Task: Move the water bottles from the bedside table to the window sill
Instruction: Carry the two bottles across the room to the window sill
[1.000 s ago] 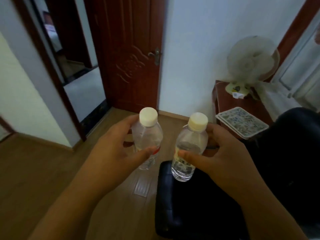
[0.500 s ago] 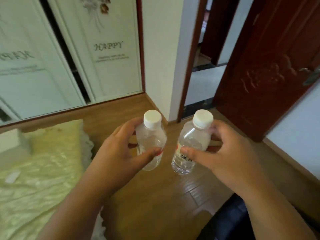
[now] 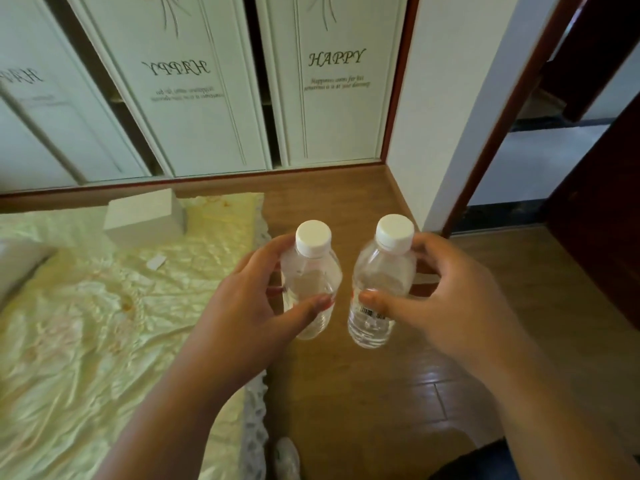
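Note:
I hold two small clear water bottles with white caps upright in front of me, over the wooden floor. My left hand (image 3: 242,306) grips the left bottle (image 3: 311,271) around its middle. The right bottle (image 3: 381,282), which shows a barcode label low on its side, is gripped by my right hand (image 3: 446,299). The two bottles are close together but apart. Neither the bedside table nor the window sill is in view.
A bed with a pale yellow cover (image 3: 104,341) fills the left, with a white box (image 3: 145,220) near its far edge. White wardrobe doors (image 3: 332,81) marked HAPPY stand ahead. An open doorway (image 3: 540,161) and dark red door (image 3: 602,209) are at the right.
The view has swung left, from the fan and side table past the door to the wardrobe and bed. Both hands keep the same grip on the bottles.

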A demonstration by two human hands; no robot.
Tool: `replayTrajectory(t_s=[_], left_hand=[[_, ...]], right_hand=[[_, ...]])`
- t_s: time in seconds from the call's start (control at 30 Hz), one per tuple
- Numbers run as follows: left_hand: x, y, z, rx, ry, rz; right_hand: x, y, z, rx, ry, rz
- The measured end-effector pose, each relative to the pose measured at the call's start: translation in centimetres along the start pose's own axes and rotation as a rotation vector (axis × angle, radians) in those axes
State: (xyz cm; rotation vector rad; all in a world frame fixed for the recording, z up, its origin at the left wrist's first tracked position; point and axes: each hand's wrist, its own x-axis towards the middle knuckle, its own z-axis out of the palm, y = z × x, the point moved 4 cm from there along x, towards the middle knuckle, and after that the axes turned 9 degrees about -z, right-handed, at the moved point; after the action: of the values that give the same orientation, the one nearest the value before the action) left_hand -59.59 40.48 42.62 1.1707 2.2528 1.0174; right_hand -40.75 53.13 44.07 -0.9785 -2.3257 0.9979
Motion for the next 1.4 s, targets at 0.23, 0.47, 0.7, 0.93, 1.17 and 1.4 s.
replayTrajectory(t_s=[0.23, 0.47, 0.7, 0.93, 1.17, 1.4], left_hand=[[3.8, -1.2, -3.1, -0.036, 0.01, 0.037], [8.7, -3.0, -7.1, -0.069, 0.009, 0.071], [13.0, -5.0, -9.2, -0.081, -0.033, 0.074], [17.6, -6.2, -9.4, -0.079, -0.041, 0.068], [24.4, -6.4, -9.0, -0.021, 0.003, 0.031], [33.1, -3.6, -7.8, 0.021, 0.063, -0.034]], right_hand=[[4.0, -3.0, 1.2, -0.037, 0.062, -0.02], [8.3, -5.5, 3.2, -0.066, 0.127, -0.024], [12.0, -6.7, 5.5, -0.049, 0.151, -0.006], [16.8, -5.7, 6.3, -0.049, 0.143, 0.002], [24.9, -3.3, 6.4, -0.013, 0.108, -0.043], [35.0, -0.1, 4.3, -0.008, 0.075, -0.103]])
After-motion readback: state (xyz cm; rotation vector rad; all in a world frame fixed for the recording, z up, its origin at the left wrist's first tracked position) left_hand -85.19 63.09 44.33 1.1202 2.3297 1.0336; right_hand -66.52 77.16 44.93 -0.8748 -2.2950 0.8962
